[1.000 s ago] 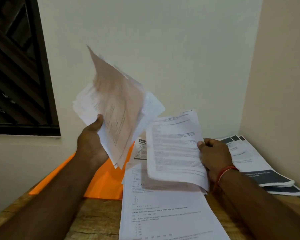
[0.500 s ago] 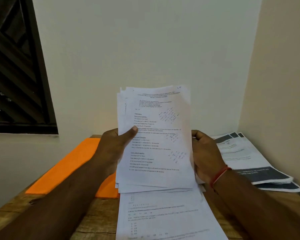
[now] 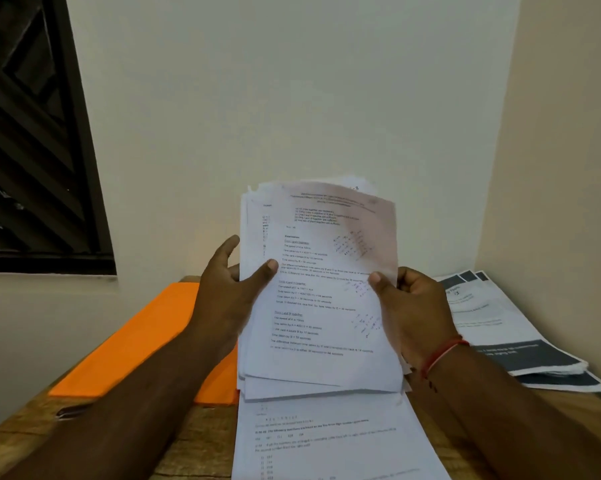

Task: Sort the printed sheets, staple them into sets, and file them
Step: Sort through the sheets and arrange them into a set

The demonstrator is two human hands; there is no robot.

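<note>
Wooden table (image 3: 202, 445) carries an orange folder (image 3: 143, 344) at left, dark-banded booklets (image 3: 500, 327) at right and loose printed pages (image 3: 327, 441) between them. Above those pages a stack of printed sheets (image 3: 327, 306) is held upright, its side edges pinched by the left hand (image 3: 233, 292) and right hand (image 3: 413, 306), thumbs on the front. A red thread (image 3: 444, 353) circles the right wrist.

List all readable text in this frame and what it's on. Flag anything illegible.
Held sheaf: mostly blurred print; "The speed of A is 10m/s" and "44 seconds" seem to read, not certain. The handwritten marks are illegible.
Sheet on the table: printed question lines, too blurred to read.
Stack with dark bands: headings too small and blurred to read.
Orange folder: no text shows.
</note>
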